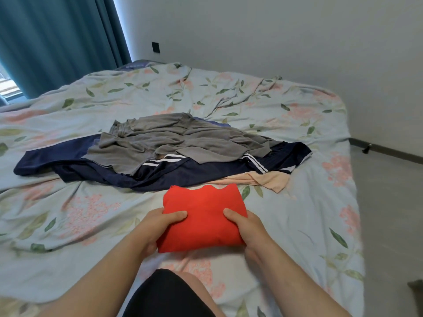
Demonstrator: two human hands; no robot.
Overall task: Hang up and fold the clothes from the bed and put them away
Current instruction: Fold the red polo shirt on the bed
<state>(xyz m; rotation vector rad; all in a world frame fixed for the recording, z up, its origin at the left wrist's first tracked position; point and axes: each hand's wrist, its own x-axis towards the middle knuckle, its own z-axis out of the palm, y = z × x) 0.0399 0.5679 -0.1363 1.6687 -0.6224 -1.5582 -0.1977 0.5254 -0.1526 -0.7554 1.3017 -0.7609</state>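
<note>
At upper left I see a teal curtain (57,42) hanging in deep folds, and below its hem, at the left border, a sliver of bright window (6,85). A strip of daylight runs down the curtain's right edge where it meets the wall (274,30). The wall is pale and plain; a black square plate (155,47) sits on it just right of the curtain. On the right I get grey floor (389,202), with a dark baseboard (393,151) along the wall's foot. A small dark fitting (367,149) stands by that baseboard; I cannot tell what it is. A grey-brown shape (415,291) is cropped by the lower right corner.
</note>
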